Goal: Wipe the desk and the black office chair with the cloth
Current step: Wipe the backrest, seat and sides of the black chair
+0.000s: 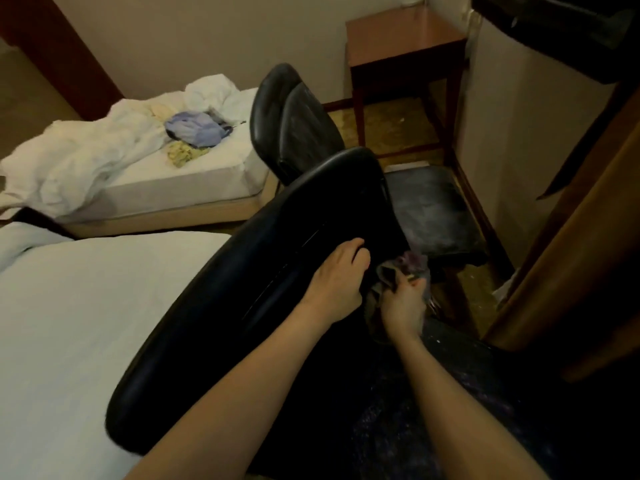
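A bedroom: rumpled bed (214, 168), second bed (86, 323), wooden side table (405, 36).

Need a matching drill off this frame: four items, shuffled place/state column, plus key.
Items:
1. left hand
2. cloth
3. blue garment
4. wooden side table

Places/states:
A. standing against the far wall
B. gripped by the right hand
C. holding the back of the black office chair
D. lying on the far bed

Pairs: 1-C, 2-B, 3-D, 4-A
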